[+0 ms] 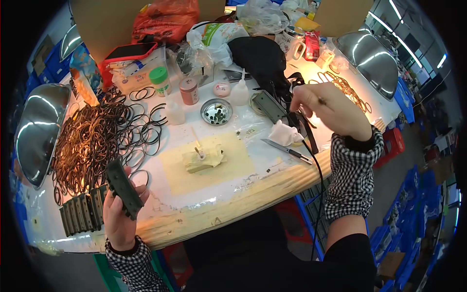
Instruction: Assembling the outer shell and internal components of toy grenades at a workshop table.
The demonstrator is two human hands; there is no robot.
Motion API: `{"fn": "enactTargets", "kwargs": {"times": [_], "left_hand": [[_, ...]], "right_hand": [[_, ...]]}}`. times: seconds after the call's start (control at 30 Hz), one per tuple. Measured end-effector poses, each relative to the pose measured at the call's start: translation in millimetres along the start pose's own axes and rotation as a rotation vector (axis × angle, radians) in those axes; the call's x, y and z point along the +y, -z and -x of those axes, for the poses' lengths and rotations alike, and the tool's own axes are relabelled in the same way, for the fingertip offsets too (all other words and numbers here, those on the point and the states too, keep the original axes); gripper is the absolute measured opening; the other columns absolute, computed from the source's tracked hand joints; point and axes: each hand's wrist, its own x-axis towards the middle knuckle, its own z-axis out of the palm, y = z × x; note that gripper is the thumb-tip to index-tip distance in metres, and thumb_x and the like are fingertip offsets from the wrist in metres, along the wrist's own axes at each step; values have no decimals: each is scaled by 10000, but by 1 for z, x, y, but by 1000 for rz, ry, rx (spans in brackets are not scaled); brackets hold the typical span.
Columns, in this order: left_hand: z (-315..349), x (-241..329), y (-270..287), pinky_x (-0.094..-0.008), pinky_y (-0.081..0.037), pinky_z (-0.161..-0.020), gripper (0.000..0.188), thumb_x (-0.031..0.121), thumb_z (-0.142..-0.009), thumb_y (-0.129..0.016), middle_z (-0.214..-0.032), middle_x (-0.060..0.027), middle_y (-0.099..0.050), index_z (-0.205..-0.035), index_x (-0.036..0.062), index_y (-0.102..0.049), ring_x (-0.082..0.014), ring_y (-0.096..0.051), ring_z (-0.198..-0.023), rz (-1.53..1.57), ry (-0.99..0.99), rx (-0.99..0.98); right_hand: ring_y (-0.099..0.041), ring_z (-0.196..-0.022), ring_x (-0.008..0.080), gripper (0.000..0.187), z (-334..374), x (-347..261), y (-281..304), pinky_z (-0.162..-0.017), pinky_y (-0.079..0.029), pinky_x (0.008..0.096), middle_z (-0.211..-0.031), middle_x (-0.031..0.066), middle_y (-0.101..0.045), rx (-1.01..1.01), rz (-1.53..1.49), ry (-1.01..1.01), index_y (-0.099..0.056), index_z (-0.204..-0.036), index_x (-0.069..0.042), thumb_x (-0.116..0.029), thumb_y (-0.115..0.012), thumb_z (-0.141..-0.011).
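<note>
My left hand (119,214) holds up a long dark green plastic housing (123,190) at the table's left front, gripped along its sides. Below it, several similar green housings (80,214) stand in a row. My right hand (328,107) is raised over the right side, its fingers curled together; what they hold, if anything, is hidden. Close to those fingertips lies a flat grey-green rectangular piece (270,107). A crumpled white tissue (285,133) and a pen-like tool (288,152) lie below it. A yellowish taped block (204,159) with a thin stick sits mid-table.
A big heap of dark rubber rings (87,146) covers the left side. Behind the block stand a metal dish (216,112) of small dark bits, a green-capped jar (159,81) and a white squeeze bottle (240,91). A black cable (318,194) hangs over the front edge.
</note>
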Motion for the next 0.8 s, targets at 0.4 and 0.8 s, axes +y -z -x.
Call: {"fn": "enactTargets", "kwargs": {"times": [0.4, 0.8], "left_hand": [[20, -22, -38, -245, -411, -584, 791, 76, -784, -722, -1002, -62, -442, -1433, 7, -274, -135, -506, -718, 295, 104, -112], [18, -32, -49, -277, -466, -668, 495, 282, -960, -586, -941, -63, -543, -1355, 57, -391, -139, -528, -768, 301, 7, 42]], "right_hand": [[-653, -965, 332, 259, -67, 301, 37, -839, -513, 431, -1004, 168, -681, 375, 761, -566, -692, -1102, -161, -180, -548, -887], [-673, -735, 287, 137, -59, 262, 43, -670, -516, 391, -844, 190, -683, 401, 602, -282, -658, -829, 17, -114, -617, -829]]}}
